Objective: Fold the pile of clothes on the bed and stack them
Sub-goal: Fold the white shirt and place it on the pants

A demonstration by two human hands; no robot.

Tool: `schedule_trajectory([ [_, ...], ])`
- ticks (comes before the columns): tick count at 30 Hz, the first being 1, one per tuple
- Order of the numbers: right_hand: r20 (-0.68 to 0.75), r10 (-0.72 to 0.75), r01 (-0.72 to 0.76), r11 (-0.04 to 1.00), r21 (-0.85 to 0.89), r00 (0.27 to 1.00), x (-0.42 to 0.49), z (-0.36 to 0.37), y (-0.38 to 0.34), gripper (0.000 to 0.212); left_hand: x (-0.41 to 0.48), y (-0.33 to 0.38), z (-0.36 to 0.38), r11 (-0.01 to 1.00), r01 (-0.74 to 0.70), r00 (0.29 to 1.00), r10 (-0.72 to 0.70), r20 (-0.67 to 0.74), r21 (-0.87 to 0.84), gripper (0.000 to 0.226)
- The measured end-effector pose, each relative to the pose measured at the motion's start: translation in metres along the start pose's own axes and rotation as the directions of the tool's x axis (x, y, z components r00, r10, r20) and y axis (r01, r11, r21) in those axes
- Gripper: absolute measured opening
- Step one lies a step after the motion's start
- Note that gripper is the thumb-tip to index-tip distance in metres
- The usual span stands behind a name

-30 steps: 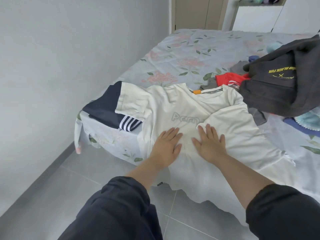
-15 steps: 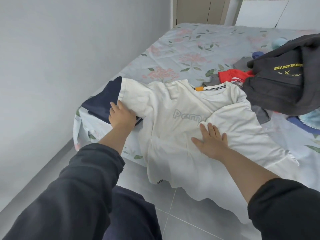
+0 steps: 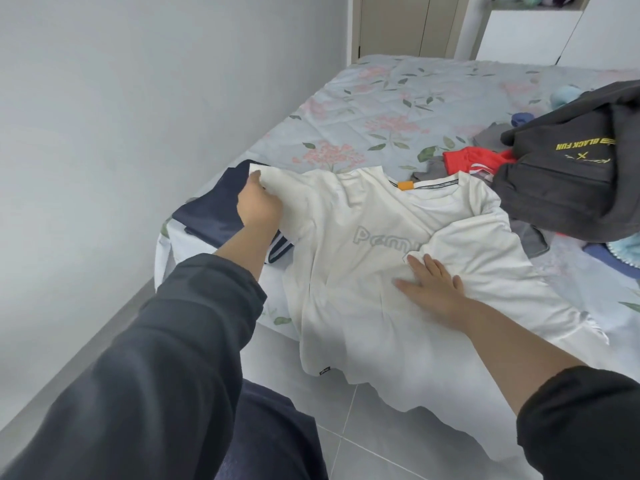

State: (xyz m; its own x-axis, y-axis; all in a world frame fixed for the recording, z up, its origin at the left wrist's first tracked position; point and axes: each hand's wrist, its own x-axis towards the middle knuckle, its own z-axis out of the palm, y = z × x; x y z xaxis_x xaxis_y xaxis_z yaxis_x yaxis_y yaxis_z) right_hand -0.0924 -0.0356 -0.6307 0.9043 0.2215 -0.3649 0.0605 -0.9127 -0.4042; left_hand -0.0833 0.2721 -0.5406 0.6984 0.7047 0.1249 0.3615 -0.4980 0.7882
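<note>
A white T-shirt (image 3: 349, 258) with grey lettering lies face up across the near corner of the bed (image 3: 398, 109), its hem hanging over the edge. My left hand (image 3: 258, 206) grips the shirt's left sleeve and lifts its edge. My right hand (image 3: 433, 289) lies flat on the shirt's middle, fingers straight, beside the folded-in right half. A folded navy garment (image 3: 211, 216) with white stripes sits under the left sleeve. A pile of clothes lies at the right, topped by a dark grey sweatshirt (image 3: 571, 178) over a red piece (image 3: 467, 159).
A grey wall (image 3: 138, 133) runs close along the bed's left side. Grey floor tiles (image 3: 363, 427) lie below the bed's edge. A wardrobe (image 3: 408, 26) and a white cabinet (image 3: 526, 36) stand past the far end. A light blue item (image 3: 627, 251) lies at the right edge.
My left hand left the shirt's middle, went out to the left sleeve and now grips and lifts it. My right hand stays pressed on the shirt.
</note>
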Motion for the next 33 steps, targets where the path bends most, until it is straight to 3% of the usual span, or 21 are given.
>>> schedule_trajectory([
  [2, 0.024, 0.002, -0.003, 0.998, 0.064, 1.000, -0.003, -0.009, -0.002, 0.064, -0.018, 0.011, 0.008, 0.972, -0.232, 0.972, 0.233, 0.043, -0.032, 0.056],
  [4, 0.034, -0.013, 0.008, 0.989, 0.147, 0.999, -0.006, -0.015, -0.003, 0.058, -0.040, 0.020, 0.023, 0.846, -0.533, 0.838, 0.530, 0.133, -0.011, 0.056],
  [6, 0.021, -0.049, 0.039, 0.941, 0.337, 0.999, -0.010, -0.020, 0.000, 0.055, -0.068, 0.022, 0.041, 0.562, -0.827, 0.532, 0.780, 0.330, 0.006, 0.056],
  [8, -0.011, -0.066, 0.061, 0.824, 0.564, 0.998, -0.015, -0.024, 0.003, 0.053, -0.090, 0.009, 0.055, 0.215, -0.976, 0.182, 0.793, 0.582, 0.012, 0.061],
  [9, -0.023, -0.065, 0.065, 0.781, 0.621, 0.998, -0.016, -0.025, 0.004, 0.052, -0.097, -0.001, 0.059, 0.083, -0.996, 0.082, 0.743, 0.665, 0.030, 0.064],
  [10, -0.031, -0.059, 0.065, 0.765, 0.640, 0.998, -0.017, -0.025, 0.005, 0.052, -0.103, -0.013, 0.062, 0.024, -0.998, 0.057, 0.718, 0.694, 0.058, 0.067],
  [11, -0.037, -0.052, 0.064, 0.762, 0.645, 0.998, -0.016, -0.024, 0.005, 0.052, -0.106, -0.025, 0.064, 0.050, -0.995, 0.095, 0.728, 0.679, 0.086, 0.067],
  [12, -0.042, -0.040, 0.058, 0.764, 0.643, 0.998, -0.015, -0.023, 0.006, 0.052, -0.108, -0.035, 0.064, 0.151, -0.984, 0.178, 0.756, 0.630, 0.097, 0.066],
  [15, -0.061, 0.007, 0.032, 0.790, 0.613, 0.998, -0.013, -0.019, 0.005, 0.052, -0.108, -0.054, 0.066, 0.542, -0.828, 0.542, 0.707, 0.454, 0.144, 0.060],
  [16, -0.076, 0.018, 0.030, 0.811, 0.584, 0.997, -0.012, -0.018, 0.004, 0.051, -0.109, -0.059, 0.067, 0.603, -0.774, 0.619, 0.655, 0.433, 0.194, 0.061],
  [18, -0.136, 0.030, 0.032, 0.901, 0.432, 0.990, -0.009, -0.015, -0.001, 0.051, -0.112, -0.067, 0.072, 0.648, -0.708, 0.699, 0.583, 0.415, 0.281, 0.063],
  [21, -0.351, 0.002, 0.031, 0.995, 0.090, 0.936, -0.003, -0.013, -0.018, 0.049, -0.115, -0.070, 0.077, 0.658, -0.686, 0.724, 0.577, 0.378, 0.311, 0.066],
  [24, -0.508, -0.178, 0.207, 0.978, 0.000, 0.843, 0.011, -0.016, -0.043, 0.044, -0.114, -0.072, 0.081, 0.655, -0.689, 0.724, 0.605, 0.331, 0.310, 0.063],
  [28, -0.367, -0.315, 0.312, 0.948, -0.070, 0.875, 0.039, -0.017, -0.075, 0.049, -0.113, -0.076, 0.085, 0.653, -0.700, 0.714, 0.632, 0.300, 0.290, 0.057],
  [30, -0.269, -0.358, 0.299, 0.924, -0.236, 0.894, 0.049, -0.014, -0.081, 0.051, -0.113, -0.078, 0.085, 0.648, -0.706, 0.708, 0.644, 0.291, 0.284, 0.055],
  [33, -0.273, -0.428, 0.302, 0.864, -0.403, 0.861, 0.058, -0.015, -0.079, 0.032, -0.114, -0.079, 0.085, 0.639, -0.716, 0.698, 0.657, 0.283, 0.282, 0.053],
])
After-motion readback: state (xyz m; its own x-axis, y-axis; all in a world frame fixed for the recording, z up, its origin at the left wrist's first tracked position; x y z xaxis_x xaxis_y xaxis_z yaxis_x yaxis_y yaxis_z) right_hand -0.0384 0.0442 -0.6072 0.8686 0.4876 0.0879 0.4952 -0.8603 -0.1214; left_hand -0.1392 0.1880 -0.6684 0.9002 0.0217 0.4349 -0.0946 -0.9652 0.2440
